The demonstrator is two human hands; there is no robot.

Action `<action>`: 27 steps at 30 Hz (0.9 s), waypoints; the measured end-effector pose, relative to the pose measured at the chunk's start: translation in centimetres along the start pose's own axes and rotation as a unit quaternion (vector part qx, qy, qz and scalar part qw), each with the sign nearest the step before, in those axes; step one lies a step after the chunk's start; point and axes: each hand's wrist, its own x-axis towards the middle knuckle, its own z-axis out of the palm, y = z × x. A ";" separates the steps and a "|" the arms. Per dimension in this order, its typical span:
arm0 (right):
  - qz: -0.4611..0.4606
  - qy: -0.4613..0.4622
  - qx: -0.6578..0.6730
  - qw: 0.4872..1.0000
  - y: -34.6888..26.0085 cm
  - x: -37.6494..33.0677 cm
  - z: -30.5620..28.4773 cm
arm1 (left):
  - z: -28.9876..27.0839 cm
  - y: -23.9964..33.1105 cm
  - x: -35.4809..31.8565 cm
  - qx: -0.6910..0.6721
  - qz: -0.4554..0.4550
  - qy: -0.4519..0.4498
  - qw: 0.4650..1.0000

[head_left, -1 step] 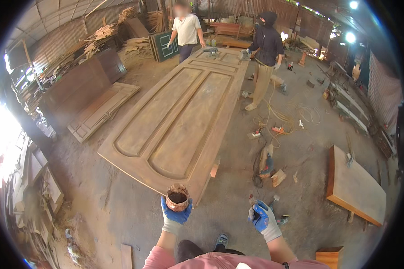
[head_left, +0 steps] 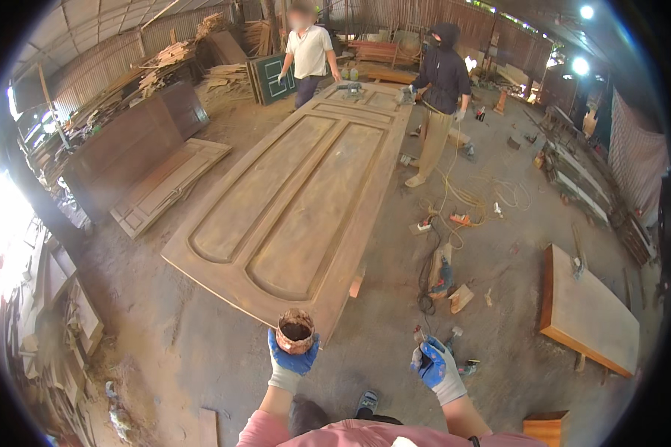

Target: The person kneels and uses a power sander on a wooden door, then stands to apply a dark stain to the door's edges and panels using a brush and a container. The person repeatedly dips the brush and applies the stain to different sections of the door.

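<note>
My left hand [head_left: 294, 359], in a blue-and-white work glove, is closed around a round, reddish-brown crusted pot [head_left: 295, 341] with a dark inside. It is at the near end of a large panelled wooden door [head_left: 306, 290] that lies flat, raised off the floor. To the right, beyond the door's edge, my right hand [head_left: 438, 366] wears a matching glove. Its fingers are curled together around something small and dark that I cannot make out.
Two people [head_left: 311, 56] [head_left: 441, 82] stand at the door's far end, the right one with a hand on a power tool [head_left: 406, 94]. Cords [head_left: 462, 197] and a blue power tool [head_left: 444, 276] lie on the floor at right, near a wooden panel [head_left: 593, 313]. Wood scraps [head_left: 60, 328] are piled at left.
</note>
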 end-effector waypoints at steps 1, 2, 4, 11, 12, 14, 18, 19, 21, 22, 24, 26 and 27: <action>-0.035 0.023 0.024 0.999 0.1 0.8 0.6 | 0.5 0.8 1.5 0.003 -0.015 -0.016 1.000; -0.027 0.001 0.026 0.999 0.7 1.1 1.1 | 0.0 1.8 2.1 -0.017 -0.049 -0.032 0.998; -0.027 -0.042 0.053 0.997 2.5 2.0 2.8 | -1.0 3.9 3.1 -0.002 -0.048 -0.016 0.999; -0.109 0.078 0.092 0.987 10.6 4.5 10.2 | -0.2 12.7 7.3 0.045 -0.101 -0.007 0.994; -0.108 0.109 0.079 0.985 11.4 4.9 10.8 | -0.1 13.3 8.1 0.093 -0.104 0.010 0.990; -0.114 0.151 0.059 0.980 12.6 5.4 11.0 | 0.2 13.3 9.8 0.082 -0.146 0.000 0.986; -0.116 0.227 0.106 0.961 16.5 6.2 8.3 | -0.3 10.9 13.9 0.097 -0.179 -0.037 0.978; -0.127 0.227 0.118 0.958 17.3 6.8 6.7 | -0.5 9.9 15.5 0.069 -0.205 -0.078 0.973; -0.153 0.221 0.106 0.957 19.1 7.7 3.7 | -1.1 7.8 18.4 0.063 -0.216 -0.113 0.968; -0.178 0.207 0.093 0.957 20.8 7.8 2.8 | -1.5 7.4 19.2 0.046 -0.225 -0.113 0.967; -0.165 0.202 0.094 0.961 22.3 8.9 0.8 | -1.8 6.9 21.0 0.020 -0.267 -0.135 0.954; -0.166 0.197 0.089 0.962 22.9 10.7 -0.7 | -2.4 6.4 21.7 0.064 -0.264 -0.168 0.948; -0.165 0.200 0.087 0.962 22.8 11.7 -1.1 | -2.3 6.3 22.0 0.079 -0.268 -0.182 0.943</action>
